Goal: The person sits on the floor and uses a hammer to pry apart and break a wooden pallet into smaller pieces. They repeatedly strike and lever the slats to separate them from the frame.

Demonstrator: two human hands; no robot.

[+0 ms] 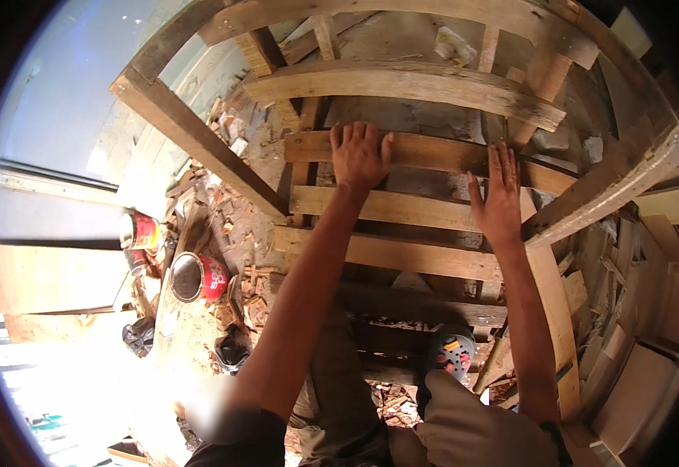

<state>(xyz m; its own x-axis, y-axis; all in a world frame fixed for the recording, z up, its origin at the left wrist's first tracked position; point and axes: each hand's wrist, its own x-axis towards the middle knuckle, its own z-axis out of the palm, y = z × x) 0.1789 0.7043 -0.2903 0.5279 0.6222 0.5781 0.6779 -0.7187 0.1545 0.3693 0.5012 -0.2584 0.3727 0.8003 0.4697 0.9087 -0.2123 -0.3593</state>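
Observation:
A wooden frame of rough slats stands before me, with several weathered boards laid across it. My left hand [361, 154] lies on a brown slat [433, 151] toward its left end, fingers a little apart over the far edge and thumb out to the side. Further right, my right hand [500, 204] rests with its fingers stretched out, their tips on the right part of that same slat. Between me and that slat run a paler slat [409, 209] and another slat [409, 255]. Beyond it lies a longer, worn board [409, 84].
A red can [213, 279] and a smaller orange-red can [146, 231] stand on the left among wood scraps. Thick frame posts rise at the left [199, 144] and right [608, 191]. A shoe [453, 355] shows below the slats. Wooden boxes [639, 389] stand at the right.

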